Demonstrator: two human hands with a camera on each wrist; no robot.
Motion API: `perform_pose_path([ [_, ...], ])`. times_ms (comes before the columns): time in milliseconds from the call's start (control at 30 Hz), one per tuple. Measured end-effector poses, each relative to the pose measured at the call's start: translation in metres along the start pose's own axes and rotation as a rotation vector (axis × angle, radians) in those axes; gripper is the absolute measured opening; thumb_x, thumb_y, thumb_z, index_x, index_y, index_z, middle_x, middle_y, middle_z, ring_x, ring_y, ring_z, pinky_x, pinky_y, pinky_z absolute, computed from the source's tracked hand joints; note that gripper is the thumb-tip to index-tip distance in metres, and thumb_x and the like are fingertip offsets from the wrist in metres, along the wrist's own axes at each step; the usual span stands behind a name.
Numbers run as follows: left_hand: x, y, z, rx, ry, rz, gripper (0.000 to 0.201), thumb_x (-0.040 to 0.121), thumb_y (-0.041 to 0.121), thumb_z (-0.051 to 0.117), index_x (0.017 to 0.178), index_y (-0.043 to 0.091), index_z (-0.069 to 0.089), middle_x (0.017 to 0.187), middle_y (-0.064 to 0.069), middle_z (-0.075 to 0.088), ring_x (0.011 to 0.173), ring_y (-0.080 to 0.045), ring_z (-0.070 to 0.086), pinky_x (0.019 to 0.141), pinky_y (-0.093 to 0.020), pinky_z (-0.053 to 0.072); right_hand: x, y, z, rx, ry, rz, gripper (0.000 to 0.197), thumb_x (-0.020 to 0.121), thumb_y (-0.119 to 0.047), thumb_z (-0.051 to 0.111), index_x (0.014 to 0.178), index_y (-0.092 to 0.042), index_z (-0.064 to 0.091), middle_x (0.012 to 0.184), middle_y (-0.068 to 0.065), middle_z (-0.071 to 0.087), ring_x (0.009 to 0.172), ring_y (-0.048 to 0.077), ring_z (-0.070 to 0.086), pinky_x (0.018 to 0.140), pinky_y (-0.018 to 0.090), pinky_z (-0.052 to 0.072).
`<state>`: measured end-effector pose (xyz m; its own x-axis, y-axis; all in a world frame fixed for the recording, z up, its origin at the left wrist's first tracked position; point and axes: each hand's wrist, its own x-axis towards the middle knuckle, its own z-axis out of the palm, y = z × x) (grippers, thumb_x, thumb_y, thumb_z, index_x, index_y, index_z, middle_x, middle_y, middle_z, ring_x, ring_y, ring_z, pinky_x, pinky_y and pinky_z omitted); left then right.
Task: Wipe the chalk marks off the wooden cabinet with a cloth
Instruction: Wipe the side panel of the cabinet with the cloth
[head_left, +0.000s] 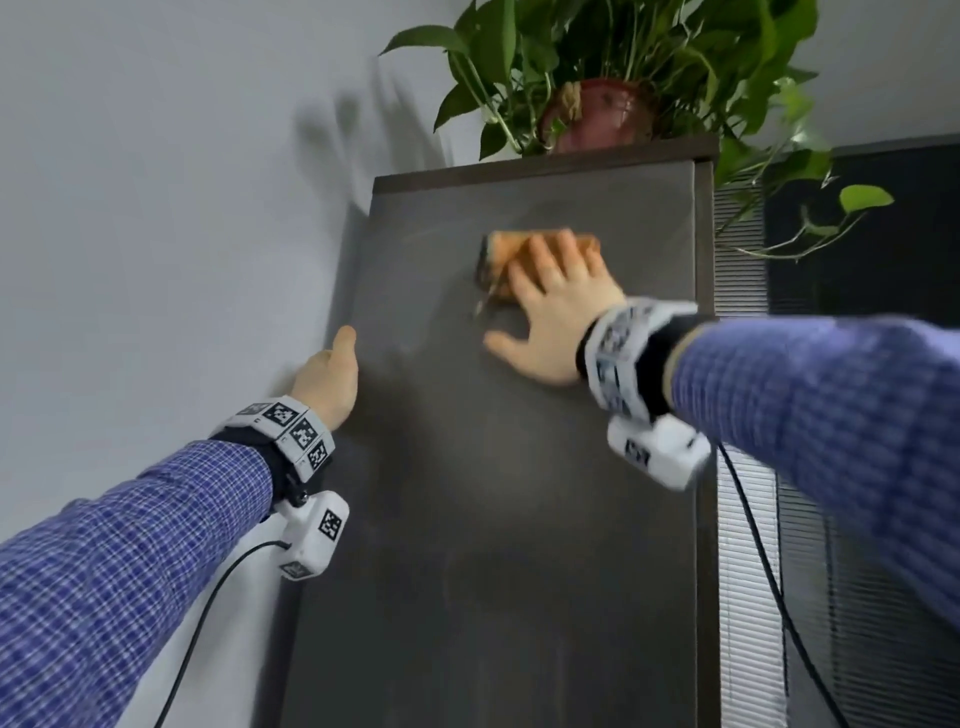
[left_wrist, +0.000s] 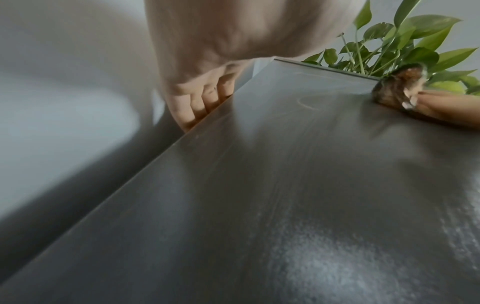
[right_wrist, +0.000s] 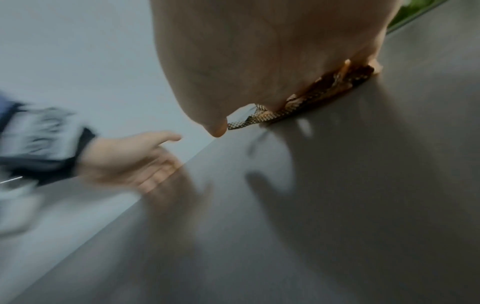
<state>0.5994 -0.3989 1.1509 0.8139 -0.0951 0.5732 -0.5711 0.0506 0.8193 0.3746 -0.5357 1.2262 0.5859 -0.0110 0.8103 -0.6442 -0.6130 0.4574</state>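
**Wiping high on the cabinet panel**

Folded orange cloth (head_left: 524, 254) flat against the dark cabinet (head_left: 493, 493) face, upper right, just below the top edge. Pressed there by the right hand (head_left: 553, 312), fingers straight and spread, thumb out to the left. Left hand (head_left: 328, 379) bracing the cabinet's left edge, fingers wrapped behind it. Faint chalk marks (left_wrist: 307, 103) left of the cloth. Probably mid-wipe; next, a leftward sweep under firm, even pressure. Potted plant (head_left: 613, 67) on top.
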Motion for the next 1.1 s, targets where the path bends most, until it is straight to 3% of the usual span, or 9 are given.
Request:
perform_pose_path([
  [167,-0.001,-0.004,-0.007,-0.059,-0.083,-0.016,0.076,0.1,0.063,0.022,0.144,0.008,0.051,0.145,-0.013,0.053,0.136,-0.03,0.046,0.119,-0.041,0.027,0.081,-0.008,-0.025,0.043,-0.048,0.05,0.095,0.08,-0.081,0.022,0.155,-0.023,0.019,0.164,0.006,0.006,0.149,0.036,-0.002,0.119,0.054,0.0],
  [300,0.008,-0.021,-0.008,-0.212,-0.153,-0.042,0.107,0.061,0.089,0.024,0.121,0.01,0.065,0.133,-0.018,0.063,0.126,-0.038,0.056,0.117,-0.055,0.034,0.066,-0.065,-0.007,-0.055,0.034,-0.232,0.089,0.074,-0.079,0.022,0.136,-0.02,0.049,0.143,0.005,0.04,0.135,0.033,0.027,0.113,0.054,0.017],
  [400,0.017,-0.034,-0.01,-0.316,-0.16,-0.083,0.115,0.054,0.096,0.031,0.121,0.01,0.07,0.129,-0.018,0.066,0.126,-0.038,0.058,0.116,-0.055,0.037,0.025,-0.114,0.017,-0.109,-0.014,-0.489,0.093,0.075,-0.081,0.023,0.14,-0.019,0.047,0.146,0.008,0.038,0.137,0.032,0.023,0.115,0.053,0.012],
  [500,0.013,-0.032,-0.015,-0.35,-0.182,-0.117,0.093,0.063,0.097,0.032,0.08,0.015,0.072,0.082,-0.011,0.07,0.079,-0.03,0.066,0.082,-0.043,0.054,0.024,-0.12,0.023,-0.131,-0.059,-0.548,0.087,0.082,-0.079,0.027,0.147,-0.021,0.038,0.157,0.006,0.025,0.145,0.03,0.014,0.118,0.047,0.006],
  [567,0.004,-0.025,-0.018,-0.395,-0.173,-0.119,0.074,0.083,0.086,0.031,0.069,0.019,0.059,0.056,0.001,0.049,0.048,-0.018,0.045,0.054,-0.028,0.037,0.055,-0.109,0.012,-0.138,-0.001,-0.44,0.086,0.081,-0.077,0.021,0.143,-0.022,0.043,0.154,0.007,0.031,0.141,0.032,0.021,0.117,0.048,0.014],
  [700,0.006,-0.03,-0.013,-0.41,-0.165,-0.085,0.061,0.098,0.072,0.028,0.061,0.024,0.037,0.041,0.012,0.03,0.034,-0.009,0.026,0.048,-0.027,0.02,0.118,-0.08,-0.015,-0.026,0.0,-0.133,0.088,0.081,-0.077,0.02,0.15,-0.022,0.031,0.161,0.006,0.018,0.147,0.034,0.011,0.118,0.051,0.009],
  [800,-0.001,-0.042,-0.011,-0.353,-0.158,-0.077,0.066,0.101,0.068,0.025,0.065,0.019,0.051,0.044,0.01,0.052,0.043,-0.01,0.05,0.055,-0.031,0.039,0.126,-0.077,-0.012,0.018,-0.044,-0.099,0.095,0.08,-0.082,0.02,0.156,-0.024,0.016,0.164,0.005,0.002,0.15,0.034,-0.005,0.119,0.054,-0.001],
  [900,-0.012,-0.061,-0.01,-0.337,-0.17,-0.094,0.076,0.098,0.073,0.025,0.112,0.011,0.068,0.114,-0.011,0.073,0.096,-0.028,0.067,0.09,-0.04,0.052,0.087,-0.094,0.01,0.047,-0.018,-0.185,0.097,0.078,-0.083,0.023,0.155,-0.024,0.02,0.164,0.005,0.006,0.15,0.032,-0.004,0.12,0.054,0.0],
  [1100,-0.061,-0.119,-0.001,-0.479,-0.206,-0.202,0.067,0.104,0.061,0.021,0.103,0.014,0.069,0.082,-0.001,0.068,0.075,-0.014,0.061,0.07,-0.03,0.048,-0.057,-0.162,0.07,0.101,-0.071,-0.473,0.098,0.076,-0.081,0.031,0.148,-0.015,0.041,0.158,0.012,0.029,0.148,0.036,0.012,0.118,0.057,0.006],
])
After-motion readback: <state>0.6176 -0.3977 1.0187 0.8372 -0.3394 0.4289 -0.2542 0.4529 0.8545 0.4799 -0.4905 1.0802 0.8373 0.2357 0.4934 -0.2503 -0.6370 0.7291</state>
